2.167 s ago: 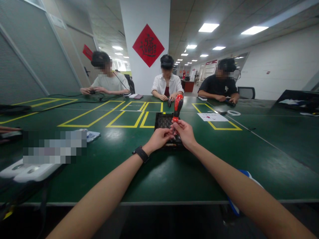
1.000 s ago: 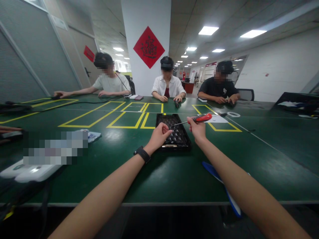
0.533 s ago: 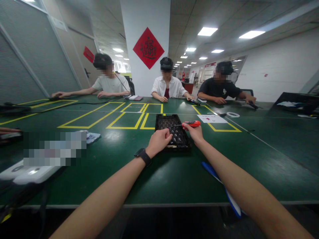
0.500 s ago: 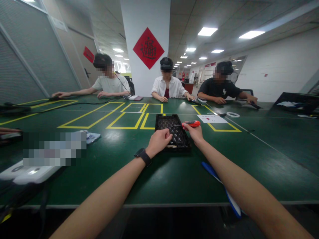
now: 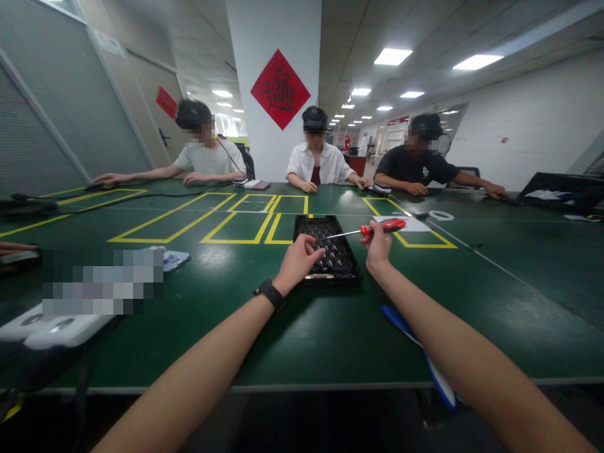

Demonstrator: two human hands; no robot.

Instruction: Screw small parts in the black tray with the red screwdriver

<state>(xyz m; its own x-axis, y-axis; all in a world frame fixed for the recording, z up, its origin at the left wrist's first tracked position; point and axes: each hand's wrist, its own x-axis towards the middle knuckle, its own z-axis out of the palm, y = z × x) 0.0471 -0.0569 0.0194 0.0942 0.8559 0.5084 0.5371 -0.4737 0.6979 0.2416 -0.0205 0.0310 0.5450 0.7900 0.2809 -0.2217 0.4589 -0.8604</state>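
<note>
A black rectangular tray (image 5: 350, 261) lies on the table in front of me, its inside patterned with rows of small shiny shapes too small to make out. My left hand (image 5: 299, 259) rests at the tray's left side, thumb and index finger apart over it, with nothing visible between them. To the right of the tray, my right hand (image 5: 378, 247) grips a screwdriver (image 5: 394, 224) by its red handle. The thin metal shaft points left across the tray, and its tip is close to my left fingers; whether they touch I cannot tell.
On the green table (image 5: 212, 333) are yellow tape outlines, a white paper (image 5: 418, 224) and a tape roll (image 5: 440, 215). A blue-and-white strip-like object (image 5: 401, 322) lies beneath my right forearm. White devices (image 5: 61, 330) stand at left. Three people sit opposite.
My right hand has moved right with the screwdriver, baring more of its shaft. My left fingers have loosened from a closed curl. At the far right, a person's hand has reached further right.
</note>
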